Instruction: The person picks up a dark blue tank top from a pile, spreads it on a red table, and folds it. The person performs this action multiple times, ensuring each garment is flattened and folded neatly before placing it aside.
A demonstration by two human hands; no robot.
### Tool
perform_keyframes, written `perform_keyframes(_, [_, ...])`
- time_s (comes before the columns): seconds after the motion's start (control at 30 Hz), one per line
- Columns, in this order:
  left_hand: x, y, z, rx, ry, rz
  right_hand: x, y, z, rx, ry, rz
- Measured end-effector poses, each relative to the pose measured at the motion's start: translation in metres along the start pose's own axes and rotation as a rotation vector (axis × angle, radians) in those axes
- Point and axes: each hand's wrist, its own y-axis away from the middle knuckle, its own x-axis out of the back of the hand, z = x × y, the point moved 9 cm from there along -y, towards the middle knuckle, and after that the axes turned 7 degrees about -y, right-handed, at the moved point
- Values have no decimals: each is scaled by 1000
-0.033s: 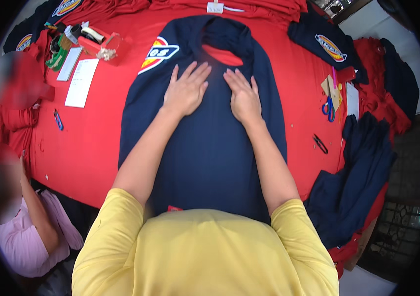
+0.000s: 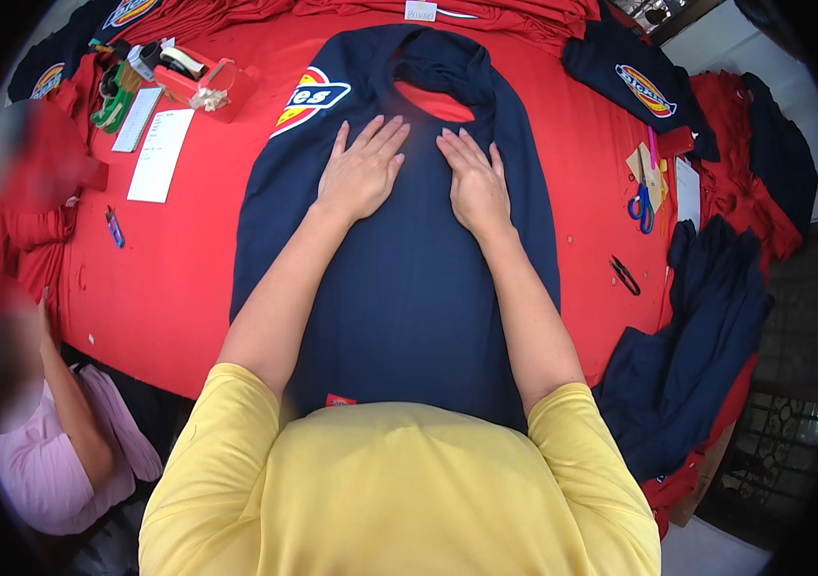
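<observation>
Two bare hands pressed flat on a navy T-shirt (image 2: 399, 288), spread face-up across a red-covered worktable (image 2: 179, 278), hem hanging toward the yellow-shirted torso at the near edge. Left hand (image 2: 361, 173) open, fingers splayed, palm down on the chest panel just below the neckline; right hand (image 2: 476, 187) likewise open and flat, beside it, a narrow gap between the two. Gripping nothing, either one. Collar (image 2: 433, 67) folded open at the far end of the shirt, red lining or cloth showing through the neck hole. Printed chest emblem (image 2: 311, 98) in red, yellow and white, left of the collar.

Likely light, limp knit: no stiffness, prone to wrinkle and drag under the palms, sliding easily over the smooth red cover. Best taken by pinching at shoulder seams or hem corners, judging by the way it lies; a one-point lift would let it droop and bunch.

Right of the shirt, a heap of more navy garments (image 2: 687, 365) spilling off the table edge; beyond it, red and navy stacks. Left of the shirt, a white paper sheet (image 2: 160, 154); a red tray (image 2: 200, 84) of small tools beyond the sheet. Blue-handled scissors (image 2: 640, 207) and black thread snips (image 2: 624, 276) right of the shirt. Small blue pen-like item (image 2: 114, 230) far left of it. Another person in pink (image 2: 63, 451) seated at the near left corner.
</observation>
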Motion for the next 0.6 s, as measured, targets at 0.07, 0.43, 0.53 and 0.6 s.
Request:
perform_keyframes(0.07, [8, 10, -3, 3, -27, 46, -1, -1, 3, 6, 20, 1])
perform_keyframes(0.43, [123, 328, -43, 775, -53, 107, 7, -33, -56, 261, -128, 163])
perform_keyframes(0.53, [126, 383, -38, 1003, 73, -60, -31, -86, -115, 419, -323, 38])
perform_keyframes(0.6, [124, 390, -34, 1021, 253, -22, -60, -112, -133, 423, -265, -66])
